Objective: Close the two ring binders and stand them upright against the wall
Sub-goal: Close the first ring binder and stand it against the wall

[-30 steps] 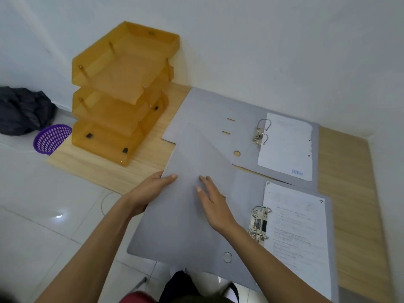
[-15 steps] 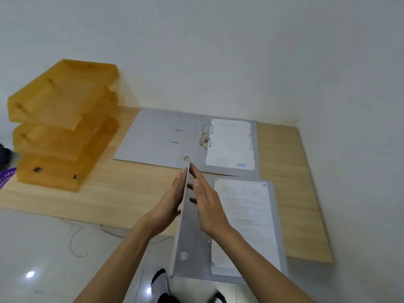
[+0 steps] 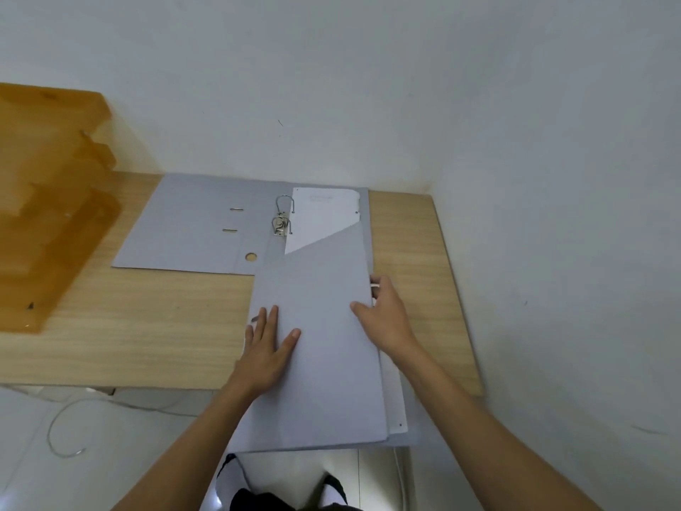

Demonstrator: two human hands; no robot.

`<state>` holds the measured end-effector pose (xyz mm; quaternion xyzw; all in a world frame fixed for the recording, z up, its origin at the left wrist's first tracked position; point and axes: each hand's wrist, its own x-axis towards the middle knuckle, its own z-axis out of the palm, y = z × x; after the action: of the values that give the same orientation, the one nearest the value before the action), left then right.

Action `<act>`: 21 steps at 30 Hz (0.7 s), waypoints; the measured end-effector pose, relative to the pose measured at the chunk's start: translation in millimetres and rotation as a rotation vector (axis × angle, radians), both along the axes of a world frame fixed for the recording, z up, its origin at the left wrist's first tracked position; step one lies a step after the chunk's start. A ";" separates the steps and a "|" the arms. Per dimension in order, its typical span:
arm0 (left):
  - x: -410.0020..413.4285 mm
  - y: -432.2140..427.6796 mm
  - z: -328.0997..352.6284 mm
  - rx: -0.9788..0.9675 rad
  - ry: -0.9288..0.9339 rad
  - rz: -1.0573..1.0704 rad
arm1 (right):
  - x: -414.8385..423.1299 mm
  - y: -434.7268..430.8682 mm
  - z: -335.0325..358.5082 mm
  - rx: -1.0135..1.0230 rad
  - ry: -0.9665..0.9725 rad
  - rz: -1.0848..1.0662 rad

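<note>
Left hand (image 3: 267, 348) presses closed binder (image 3: 324, 381), right hand (image 3: 383, 319) grips it; open binder (image 3: 191, 223) holds paper (image 3: 320, 215).

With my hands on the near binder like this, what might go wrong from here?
The near binder hangs over the front edge of the table; if the left hand lifts, it may tip off.
Its far corner covers a page of the open far binder; sliding could crease that page.
Sheets poke out near the right hand; standing it up may bend them.
</note>
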<state>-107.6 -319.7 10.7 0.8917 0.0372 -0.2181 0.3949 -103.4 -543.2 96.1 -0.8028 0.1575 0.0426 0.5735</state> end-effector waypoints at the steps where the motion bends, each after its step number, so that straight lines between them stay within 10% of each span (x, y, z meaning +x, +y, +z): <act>1: -2.7 -0.2 -2.2 0.029 -0.009 -0.006 | 3.1 -9.2 -3.8 -0.032 0.012 -0.015; 14: -48.2 -23.9 -13.1 -0.099 0.084 0.293 | -54.8 -66.7 -96.3 -0.201 0.295 -0.185; 21: -45.6 -31.7 -14.1 -0.079 0.103 0.311 | -40.4 -34.4 -99.8 -0.632 0.313 0.266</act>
<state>-153.2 -351.4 -3.4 0.8466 0.1864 -0.2011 0.4563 -143.7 -577.6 -3.7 -0.9373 0.1430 0.1884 0.2561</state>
